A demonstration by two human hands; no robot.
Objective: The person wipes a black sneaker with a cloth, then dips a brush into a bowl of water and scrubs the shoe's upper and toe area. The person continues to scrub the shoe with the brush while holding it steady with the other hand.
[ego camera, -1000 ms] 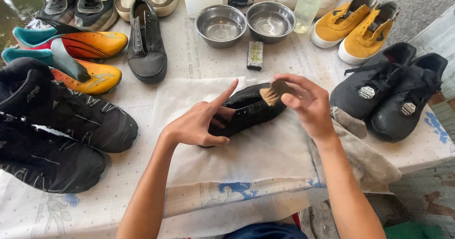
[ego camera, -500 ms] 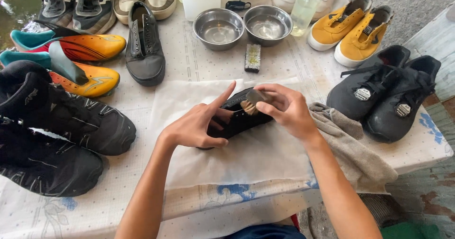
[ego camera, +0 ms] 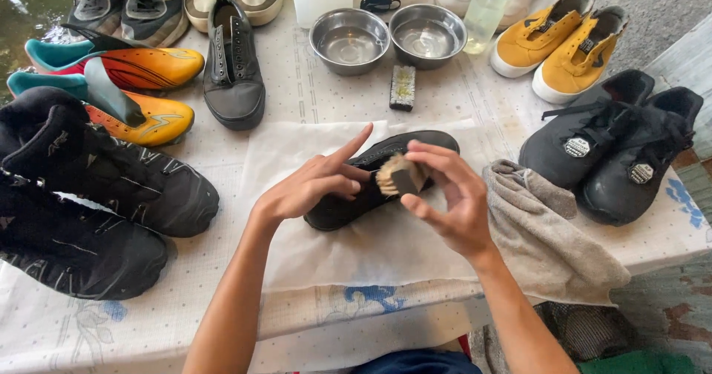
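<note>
A black low shoe lies on a white cloth at the middle of the table. My left hand presses on its rear half, index finger stretched out. My right hand grips a small brush with pale bristles, and the bristles rest against the shoe's upper near the laces. The toe of the shoe shows beyond my right fingers.
A grey towel lies right of the cloth. Two steel bowls, a block brush and a spray bottle stand behind. Black boots, orange cleats, a grey shoe, yellow sneakers and black sneakers ring the table.
My right hand swept the brush from the toe leftward along the shoe, then drew back toward me to mid-shoe. The left hand stayed pressed on the shoe.
</note>
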